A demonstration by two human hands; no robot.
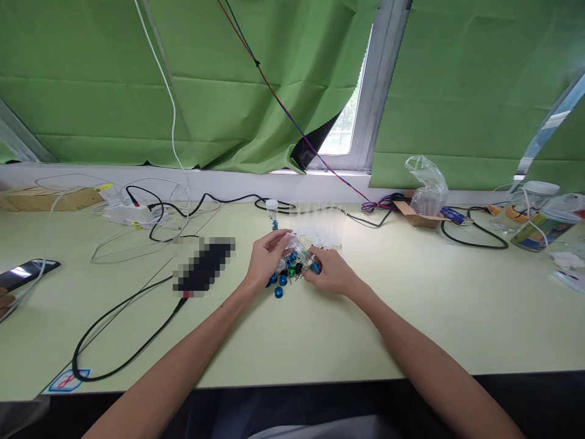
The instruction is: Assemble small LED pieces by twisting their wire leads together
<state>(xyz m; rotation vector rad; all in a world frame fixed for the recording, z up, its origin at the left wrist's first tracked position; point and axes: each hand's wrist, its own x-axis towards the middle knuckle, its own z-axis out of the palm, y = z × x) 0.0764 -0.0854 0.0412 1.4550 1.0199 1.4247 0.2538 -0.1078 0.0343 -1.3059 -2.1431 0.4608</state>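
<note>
Low over the counter (434, 323), left hand (269, 255) with grip closed on a tilted clear tube (300, 249) — contents too small to tell — right hand (328, 269) with grip pinching a blue part (315, 267), cardboard box (411, 213) holding clear plastic bag (427, 174).

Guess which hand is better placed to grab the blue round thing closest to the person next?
Probably the left hand: the blue round thing lies nearer to it than to the right hand. It seems to hold the clear container, though, so it might need freeing first.
</note>
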